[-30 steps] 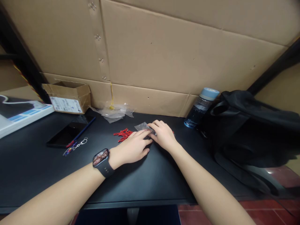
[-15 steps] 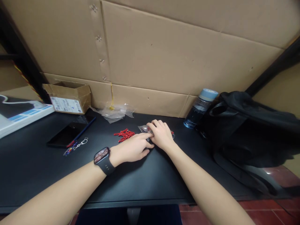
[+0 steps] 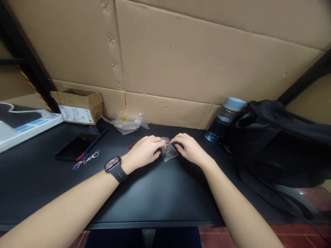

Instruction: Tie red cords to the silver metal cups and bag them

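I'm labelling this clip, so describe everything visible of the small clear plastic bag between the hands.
The clear plastic bag appears to lie on the black tabletop, looking thin, shiny and wrinkled. Something red shows at its far end. The left hand touches that end; the right hand is beside it, contact unclear.

No wording can be read: faint print is borne by the white label (image 3: 74, 114) on the front of the cardboard box (image 3: 96, 108) (too small to be deciphered), where a blue mark (image 3: 83, 117) is also seen.
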A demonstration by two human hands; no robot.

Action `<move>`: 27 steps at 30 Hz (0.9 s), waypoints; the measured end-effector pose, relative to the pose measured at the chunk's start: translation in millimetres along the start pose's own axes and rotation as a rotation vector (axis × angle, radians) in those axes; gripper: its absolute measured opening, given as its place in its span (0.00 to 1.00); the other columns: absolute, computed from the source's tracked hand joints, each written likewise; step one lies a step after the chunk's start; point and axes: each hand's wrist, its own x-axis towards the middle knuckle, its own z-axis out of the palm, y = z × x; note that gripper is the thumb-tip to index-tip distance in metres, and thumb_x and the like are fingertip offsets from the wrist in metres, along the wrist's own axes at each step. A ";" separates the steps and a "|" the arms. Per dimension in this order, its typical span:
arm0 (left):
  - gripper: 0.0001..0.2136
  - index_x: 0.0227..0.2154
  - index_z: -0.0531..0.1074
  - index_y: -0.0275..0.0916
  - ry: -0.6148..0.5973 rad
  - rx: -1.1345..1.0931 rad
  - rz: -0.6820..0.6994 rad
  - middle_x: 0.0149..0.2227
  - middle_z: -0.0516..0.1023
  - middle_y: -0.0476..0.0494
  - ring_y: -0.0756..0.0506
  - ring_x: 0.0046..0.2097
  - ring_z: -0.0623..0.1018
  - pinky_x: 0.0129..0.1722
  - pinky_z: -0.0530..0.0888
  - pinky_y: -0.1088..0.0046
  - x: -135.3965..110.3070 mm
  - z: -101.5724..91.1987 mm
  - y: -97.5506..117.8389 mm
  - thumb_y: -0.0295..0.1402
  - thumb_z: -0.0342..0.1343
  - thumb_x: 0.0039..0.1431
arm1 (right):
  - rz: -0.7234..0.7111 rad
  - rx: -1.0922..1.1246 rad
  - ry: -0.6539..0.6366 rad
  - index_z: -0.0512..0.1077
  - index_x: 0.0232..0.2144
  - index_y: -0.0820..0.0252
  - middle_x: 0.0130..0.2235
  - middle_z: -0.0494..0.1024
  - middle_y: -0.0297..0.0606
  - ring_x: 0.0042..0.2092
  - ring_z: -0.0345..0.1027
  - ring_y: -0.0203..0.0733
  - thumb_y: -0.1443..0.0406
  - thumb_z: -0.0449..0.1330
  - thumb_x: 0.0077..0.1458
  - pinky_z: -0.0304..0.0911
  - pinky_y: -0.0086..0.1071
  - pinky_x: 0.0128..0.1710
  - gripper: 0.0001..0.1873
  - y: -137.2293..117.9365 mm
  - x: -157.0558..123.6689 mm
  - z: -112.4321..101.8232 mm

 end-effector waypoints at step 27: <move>0.03 0.37 0.67 0.42 0.200 -0.228 -0.237 0.32 0.78 0.49 0.47 0.32 0.77 0.34 0.68 0.72 1.3 0.6 -1.1 0.31 0.50 0.68 | 0.010 0.122 0.097 0.79 0.40 0.55 0.41 0.82 0.38 0.43 0.74 0.43 0.68 0.60 0.65 0.67 0.37 0.46 0.07 -10.8 4.8 10.4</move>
